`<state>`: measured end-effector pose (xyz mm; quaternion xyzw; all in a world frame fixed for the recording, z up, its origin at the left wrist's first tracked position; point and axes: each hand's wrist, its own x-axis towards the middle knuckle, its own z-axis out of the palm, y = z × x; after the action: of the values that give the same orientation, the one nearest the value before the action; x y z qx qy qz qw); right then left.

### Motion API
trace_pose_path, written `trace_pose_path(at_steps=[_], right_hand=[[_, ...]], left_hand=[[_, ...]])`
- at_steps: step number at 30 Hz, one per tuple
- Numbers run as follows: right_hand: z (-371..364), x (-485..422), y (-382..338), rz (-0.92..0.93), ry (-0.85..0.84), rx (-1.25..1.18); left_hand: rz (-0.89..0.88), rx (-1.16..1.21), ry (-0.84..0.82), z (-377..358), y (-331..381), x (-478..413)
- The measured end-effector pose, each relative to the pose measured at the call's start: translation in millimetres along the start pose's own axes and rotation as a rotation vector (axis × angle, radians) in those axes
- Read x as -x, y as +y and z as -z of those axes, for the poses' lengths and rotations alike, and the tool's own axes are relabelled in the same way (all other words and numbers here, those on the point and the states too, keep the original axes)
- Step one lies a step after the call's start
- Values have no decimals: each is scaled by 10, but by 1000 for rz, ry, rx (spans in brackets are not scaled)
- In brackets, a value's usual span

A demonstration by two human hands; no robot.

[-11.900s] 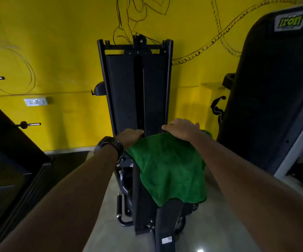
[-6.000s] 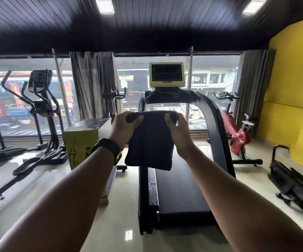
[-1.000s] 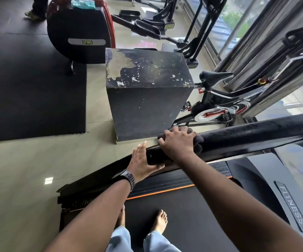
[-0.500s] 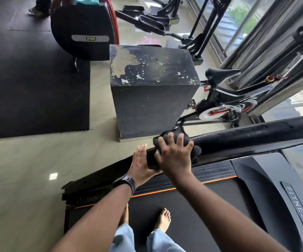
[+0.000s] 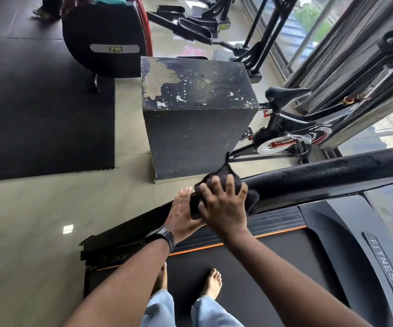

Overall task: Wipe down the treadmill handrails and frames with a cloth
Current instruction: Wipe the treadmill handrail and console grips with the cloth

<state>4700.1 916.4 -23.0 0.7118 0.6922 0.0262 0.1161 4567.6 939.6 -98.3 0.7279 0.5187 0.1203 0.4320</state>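
Observation:
I stand barefoot on the treadmill belt (image 5: 249, 267). Its black left handrail (image 5: 320, 175) slopes from the right edge down toward the middle. A dark cloth (image 5: 253, 199) is draped over the rail. My right hand (image 5: 223, 204) presses on the cloth with fingers spread and fairly straight. Just left of it, my left hand (image 5: 181, 213), with a watch on its wrist, grips the lower end of the handrail, fingers over the top and thumb underneath. The two hands touch.
A worn black box (image 5: 195, 119) stands on the tiled floor beyond the rail. A spin bike (image 5: 285, 138) is to its right by the windows. A black floor mat (image 5: 37, 114) lies at left. The grey treadmill motor cover (image 5: 367, 244) is at right.
Over the last second my right hand slid the cloth down the rail against my left hand, and its fingers went from curled over the rail to spread. My left hand kept its hold.

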Motion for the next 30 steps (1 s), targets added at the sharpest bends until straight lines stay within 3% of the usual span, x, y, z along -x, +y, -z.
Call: trace_pose_path(at_steps=[4, 7, 10, 12, 17, 20, 23, 25, 29, 30], right_hand=[[205, -293, 58, 196, -166, 21], [351, -607, 314, -10, -294, -33], [270, -338, 308, -140, -178, 48], [93, -40, 155, -60, -49, 38], [157, -237, 203, 192, -76, 36], [309, -518, 389, 12, -199, 1], [267, -288, 290, -156, -135, 12], [108, 12, 135, -76, -28, 1], [170, -160, 123, 145, -98, -7], [270, -309, 167, 149, -184, -11]], left_hand=[[-43, 33, 20, 5, 24, -25], [-32, 52, 3, -27, -10, -13], [-6, 115, 7, -49, -1, -17], [-4, 139, 55, -87, 13, -24], [-38, 231, 121, -119, 32, 27], [26, 240, 117, -125, 44, 18], [50, 259, 145, -140, 80, 6], [45, 265, 190, -164, 86, 7], [73, 340, 233, -163, 120, -8], [78, 341, 230, -151, 117, -15]])
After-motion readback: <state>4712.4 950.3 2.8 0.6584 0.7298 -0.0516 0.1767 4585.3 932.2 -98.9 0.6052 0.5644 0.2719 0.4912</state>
